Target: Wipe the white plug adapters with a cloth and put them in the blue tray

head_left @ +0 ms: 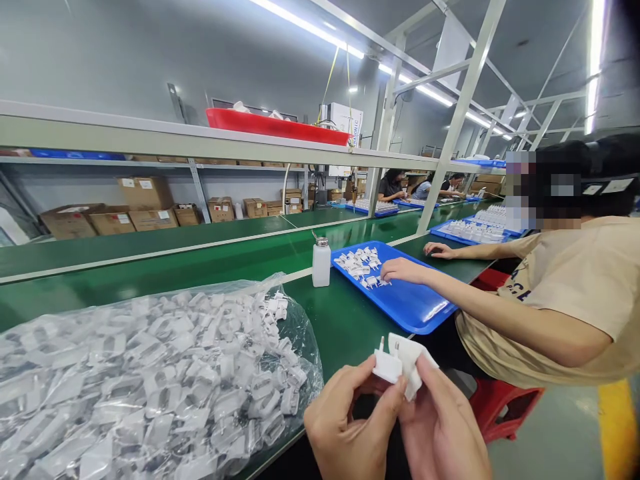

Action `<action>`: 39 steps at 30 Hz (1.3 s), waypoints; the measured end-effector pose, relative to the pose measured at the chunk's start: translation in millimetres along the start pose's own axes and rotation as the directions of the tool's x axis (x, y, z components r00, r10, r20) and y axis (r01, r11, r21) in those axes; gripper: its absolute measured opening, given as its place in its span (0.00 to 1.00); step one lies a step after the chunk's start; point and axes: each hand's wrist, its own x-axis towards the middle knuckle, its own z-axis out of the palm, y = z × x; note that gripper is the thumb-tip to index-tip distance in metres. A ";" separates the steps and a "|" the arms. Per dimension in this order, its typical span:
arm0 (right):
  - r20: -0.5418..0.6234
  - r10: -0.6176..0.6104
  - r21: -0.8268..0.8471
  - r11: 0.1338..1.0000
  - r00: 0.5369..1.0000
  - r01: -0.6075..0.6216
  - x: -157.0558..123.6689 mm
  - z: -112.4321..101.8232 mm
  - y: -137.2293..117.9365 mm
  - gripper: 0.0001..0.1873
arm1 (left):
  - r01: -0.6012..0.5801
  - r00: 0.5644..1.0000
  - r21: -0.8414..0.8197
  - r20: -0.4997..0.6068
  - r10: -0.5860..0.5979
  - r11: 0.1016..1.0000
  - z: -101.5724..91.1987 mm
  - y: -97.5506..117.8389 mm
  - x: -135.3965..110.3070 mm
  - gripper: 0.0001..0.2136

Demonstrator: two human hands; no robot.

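A small white two-pin plug housing is pinched between the thumb and fingers of my left hand, its pins pointing up. My right hand is closed on a folded white cloth, which rests against the plug's right side and pins. Both hands are close together in front of the bench edge. To their left, a clear plastic bag lies spread on the green bench, heaped with many white plug housings.
A white pump bottle stands beside a blue tray with plugs at one end. A co-worker's hand reaches into that tray. Overhead, a shelf holds a red tray. A red stool stands at right.
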 end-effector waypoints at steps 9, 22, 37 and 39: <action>0.459 -0.562 -0.483 0.492 0.688 0.724 -11.0 -1.9 1.4 0.17 | -0.391 0.882 0.328 -0.136 0.452 0.860 -5.7 -1.1 -1.2 0.19; 0.166 -0.596 -0.636 0.544 0.785 0.547 -0.4 -15.3 -3.6 0.13 | -0.398 0.910 0.159 -0.057 0.411 0.904 0.9 -6.0 -6.8 0.25; -0.031 -0.611 -0.633 0.624 0.791 0.458 6.3 -18.5 0.7 0.20 | 0.598 0.797 -0.430 0.235 -0.556 0.676 -3.2 -1.0 9.7 0.13; -0.054 -0.695 -0.777 0.480 0.717 0.407 4.3 -12.1 0.9 0.21 | 0.752 0.619 -0.529 0.363 -0.697 0.392 -2.7 2.7 15.5 0.14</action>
